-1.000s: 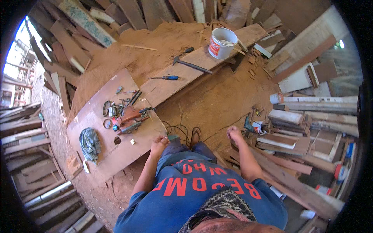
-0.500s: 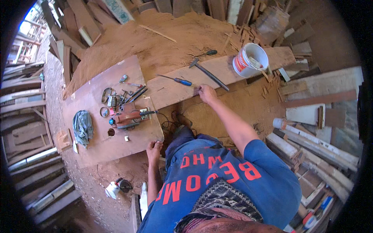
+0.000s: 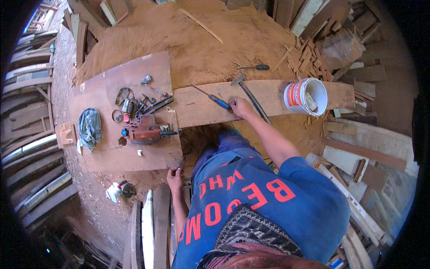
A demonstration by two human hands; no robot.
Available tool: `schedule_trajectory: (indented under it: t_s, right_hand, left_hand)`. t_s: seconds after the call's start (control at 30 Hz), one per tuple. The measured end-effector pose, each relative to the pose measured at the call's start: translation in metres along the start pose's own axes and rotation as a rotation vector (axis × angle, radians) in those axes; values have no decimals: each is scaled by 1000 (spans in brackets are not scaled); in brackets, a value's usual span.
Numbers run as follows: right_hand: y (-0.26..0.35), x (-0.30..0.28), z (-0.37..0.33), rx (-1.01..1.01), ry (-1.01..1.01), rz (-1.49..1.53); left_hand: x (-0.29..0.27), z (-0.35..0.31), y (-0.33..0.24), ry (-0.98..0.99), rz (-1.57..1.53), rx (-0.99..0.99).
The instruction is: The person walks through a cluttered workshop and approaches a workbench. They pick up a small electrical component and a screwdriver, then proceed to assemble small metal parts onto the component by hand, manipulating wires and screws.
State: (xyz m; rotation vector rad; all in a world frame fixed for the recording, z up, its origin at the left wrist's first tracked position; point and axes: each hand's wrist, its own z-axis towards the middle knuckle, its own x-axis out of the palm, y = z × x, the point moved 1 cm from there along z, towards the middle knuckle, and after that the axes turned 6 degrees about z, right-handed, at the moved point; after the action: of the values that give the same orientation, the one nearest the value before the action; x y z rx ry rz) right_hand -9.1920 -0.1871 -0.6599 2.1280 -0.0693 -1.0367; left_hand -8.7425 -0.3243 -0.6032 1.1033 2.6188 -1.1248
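My right hand [image 3: 242, 109] is over the long wooden plank [image 3: 192, 110], fingers curled in at the butt of a blue-handled screwdriver [image 3: 219, 101]. Whether they grip the handle or something small is hidden. The screwdriver's thin shaft points away to the far left. Just right of that hand, a hammer [image 3: 253, 99] lies slanted across the plank. My left hand [image 3: 175, 178] is closed in a pinch beside the near right corner of the wide board [image 3: 98, 161]. What it holds, if anything, is too small to make out.
On the wide board are a red power tool [image 3: 145, 133], several small tools and a bunched grey cloth [image 3: 90, 128]. A white bucket [image 3: 292, 96] stands on the plank's right part. Sawdust [image 3: 179, 45] is heaped behind, with another dark-handled tool [image 3: 261, 67]. Stacked timber lines both sides.
The view has shifted. My right hand has come closer to the screwdriver's handle end. My left hand stays pinched near the board's corner, now slightly below its edge.
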Motion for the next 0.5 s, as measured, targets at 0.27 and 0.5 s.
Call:
schedule_trajectory:
  t_s: [0.27,0.5]
  right_hand:
    - [35,13,62,15,139,-37]
    - [42,12,81,-82,218,-191]
  left_hand:
    - [63,-44,-2,-104,-109,-99]
    - [115,-66,5,-231,-170,-182]
